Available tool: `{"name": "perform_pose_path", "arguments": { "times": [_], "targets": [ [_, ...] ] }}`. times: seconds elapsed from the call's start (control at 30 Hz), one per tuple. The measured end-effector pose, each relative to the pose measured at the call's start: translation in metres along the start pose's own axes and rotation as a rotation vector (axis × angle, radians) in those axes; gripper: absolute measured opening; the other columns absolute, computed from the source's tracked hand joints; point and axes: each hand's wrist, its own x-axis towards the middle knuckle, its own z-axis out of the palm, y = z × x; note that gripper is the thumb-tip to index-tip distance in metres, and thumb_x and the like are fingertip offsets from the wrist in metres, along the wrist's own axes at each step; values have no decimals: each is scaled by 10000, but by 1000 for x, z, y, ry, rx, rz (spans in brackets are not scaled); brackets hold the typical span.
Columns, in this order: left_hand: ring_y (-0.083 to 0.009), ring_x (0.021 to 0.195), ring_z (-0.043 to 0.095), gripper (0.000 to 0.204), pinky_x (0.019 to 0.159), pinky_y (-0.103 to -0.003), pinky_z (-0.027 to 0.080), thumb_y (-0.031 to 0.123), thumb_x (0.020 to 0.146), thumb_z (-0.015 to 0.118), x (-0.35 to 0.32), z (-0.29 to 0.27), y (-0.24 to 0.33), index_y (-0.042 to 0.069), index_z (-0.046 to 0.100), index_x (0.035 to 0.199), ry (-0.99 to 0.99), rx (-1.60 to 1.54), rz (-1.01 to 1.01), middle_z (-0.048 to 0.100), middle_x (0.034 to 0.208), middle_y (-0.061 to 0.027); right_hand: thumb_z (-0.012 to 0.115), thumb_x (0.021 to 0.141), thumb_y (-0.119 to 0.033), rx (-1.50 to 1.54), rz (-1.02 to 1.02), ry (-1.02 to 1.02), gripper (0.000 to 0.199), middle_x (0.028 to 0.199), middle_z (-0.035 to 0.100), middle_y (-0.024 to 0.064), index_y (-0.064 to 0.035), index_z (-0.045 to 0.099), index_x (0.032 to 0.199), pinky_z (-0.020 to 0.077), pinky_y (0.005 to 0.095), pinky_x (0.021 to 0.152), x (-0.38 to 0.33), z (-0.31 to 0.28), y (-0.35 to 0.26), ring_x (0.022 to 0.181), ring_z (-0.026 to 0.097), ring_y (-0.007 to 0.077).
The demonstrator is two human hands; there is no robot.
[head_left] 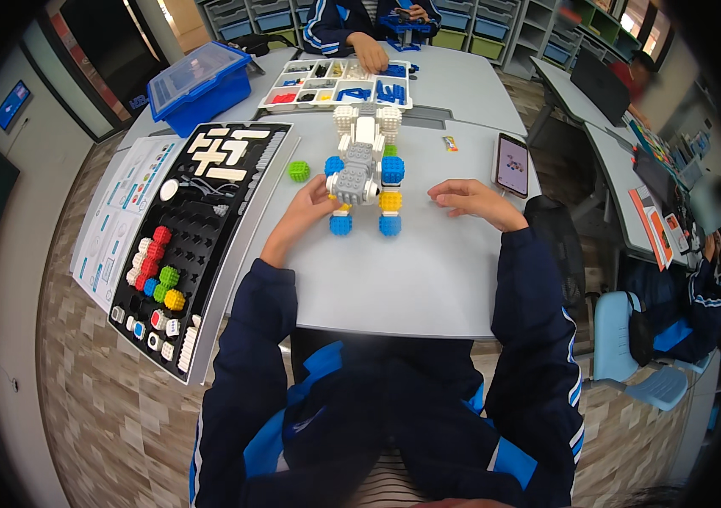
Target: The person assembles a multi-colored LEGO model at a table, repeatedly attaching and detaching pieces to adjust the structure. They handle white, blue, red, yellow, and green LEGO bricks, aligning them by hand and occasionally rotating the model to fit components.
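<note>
A four-legged model of building blocks (362, 157) stands on the grey table in front of me. Its body is grey and white, with blue, yellow and green studded cubes at the legs. The fingers of my left hand (305, 213) close on its near left side, by the grey block and a yellow cube; their tips are partly hidden. To the right of the model, my right hand (469, 200) hovers with loosely bent fingers, thumb apart and nothing held. A loose green studded cube (299, 171) lies just left of the model, beyond my left hand.
At left, a black parts tray (208, 216) holds coloured cubes and white pieces, beside printed instruction sheets (115, 222). A phone (511, 165) lies at right, near a small card (450, 144). Farther off are a sorting tray (327, 95), a blue bin (199, 89) and another person's hand (369, 55).
</note>
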Motion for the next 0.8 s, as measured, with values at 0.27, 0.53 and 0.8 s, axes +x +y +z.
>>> {"name": "perform_pose_path", "arguments": {
  "times": [0.27,0.53,0.8],
  "targets": [
    [-75,1004,582,367,845,-236,454,246,999,635,36,-11,-35,8,591,1275,176,70,157,646,1162,-22,644,963,-346,220,-11,53,429,1243,641,53,-47,647,1272,497,317,971,23,22,14,1183,570,146],
    [-85,1029,571,375,892,-245,439,257,1037,577,85,-23,-36,21,564,1328,168,243,127,636,1142,-44,641,977,-224,447,-86,175,335,1185,669,62,-14,642,1239,509,284,956,37,33,23,1107,628,123],
    [-162,1189,588,399,1012,-288,447,195,1051,548,134,-27,-43,23,510,1409,181,131,300,624,1306,-108,634,969,-146,680,-120,457,289,1147,673,102,16,628,1208,554,285,878,62,39,49,1008,685,180]
  ]
}}
